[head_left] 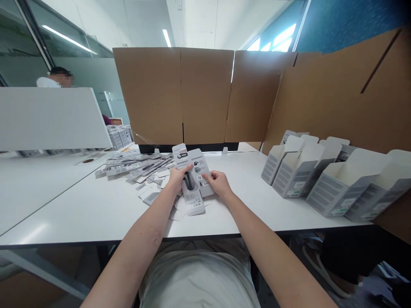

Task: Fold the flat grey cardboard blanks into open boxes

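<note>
A long white printed retail carton (194, 200), with a dark device pictured on its front, is gripped by my left hand (176, 178), thumb across its face. My right hand (220, 183) pinches the right side of a second printed carton (199, 159), which lies partly behind the first. Both look flat and are tilted above the table near its front. Just to the left, a loose pile of flattened cartons (133, 164) spreads over the table, with small white paper pieces (152, 188) in front of it.
Open-topped grey and white boxes (330, 188) stand on the white table (250, 214) at the right. Tall cardboard panels (205, 94) close off the back and right. More boxes (120, 136) sit beyond a white divider (48, 119), where a person (54, 79) is visible.
</note>
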`<state>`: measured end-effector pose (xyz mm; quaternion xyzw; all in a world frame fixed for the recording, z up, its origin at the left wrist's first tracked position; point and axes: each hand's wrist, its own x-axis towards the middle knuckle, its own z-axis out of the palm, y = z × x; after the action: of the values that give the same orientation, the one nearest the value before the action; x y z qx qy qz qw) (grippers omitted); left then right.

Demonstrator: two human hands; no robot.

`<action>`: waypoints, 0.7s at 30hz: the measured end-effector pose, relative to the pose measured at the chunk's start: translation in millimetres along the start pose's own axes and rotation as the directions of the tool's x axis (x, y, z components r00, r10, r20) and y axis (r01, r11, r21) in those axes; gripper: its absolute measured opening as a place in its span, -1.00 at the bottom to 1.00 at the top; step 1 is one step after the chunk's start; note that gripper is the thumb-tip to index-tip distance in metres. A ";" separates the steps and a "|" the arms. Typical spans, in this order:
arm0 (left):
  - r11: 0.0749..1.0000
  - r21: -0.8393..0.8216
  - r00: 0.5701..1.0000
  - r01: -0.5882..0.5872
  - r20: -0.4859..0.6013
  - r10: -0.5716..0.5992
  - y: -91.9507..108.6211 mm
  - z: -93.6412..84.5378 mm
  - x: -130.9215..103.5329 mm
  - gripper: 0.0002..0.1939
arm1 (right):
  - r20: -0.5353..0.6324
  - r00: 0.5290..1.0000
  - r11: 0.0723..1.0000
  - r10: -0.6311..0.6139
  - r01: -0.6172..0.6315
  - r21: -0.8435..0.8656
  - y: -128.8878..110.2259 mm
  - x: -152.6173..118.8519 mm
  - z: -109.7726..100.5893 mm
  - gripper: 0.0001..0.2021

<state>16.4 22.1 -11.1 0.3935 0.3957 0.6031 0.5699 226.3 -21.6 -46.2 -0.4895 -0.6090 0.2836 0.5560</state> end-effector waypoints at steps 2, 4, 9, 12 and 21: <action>1.000 -0.011 1.000 -0.004 -0.015 0.003 0.4 1.1 -0.2 -0.38 | 0.001 1.000 1.000 -0.002 0.002 0.005 0.8 -0.6 0.0 -0.30; 1.000 -0.022 0.999 -0.006 -0.042 0.005 1.3 3.1 -1.2 -0.42 | -0.001 1.000 1.000 -0.007 0.007 0.012 1.6 -1.1 0.3 -0.31; 0.999 -0.051 0.995 -0.018 -0.095 0.013 3.7 6.9 -2.9 -0.49 | 0.025 1.000 0.998 -0.018 0.016 0.067 0.7 -3.2 2.7 -0.35; 0.998 -0.063 0.995 -0.023 -0.099 0.017 3.3 6.5 -2.4 -0.47 | 0.053 0.999 0.991 -0.001 -0.006 0.135 -2.4 -5.0 4.0 -0.34; 0.998 -0.060 0.998 -0.031 0.052 0.034 -1.3 6.8 -2.7 -0.42 | 0.031 0.999 0.987 0.044 -0.048 0.153 -6.3 -3.9 4.1 -0.30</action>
<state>23.2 19.6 -9.8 0.3984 0.3560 0.6132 0.5819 220.2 -26.6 -43.1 -0.4552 -0.5815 0.3490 0.5769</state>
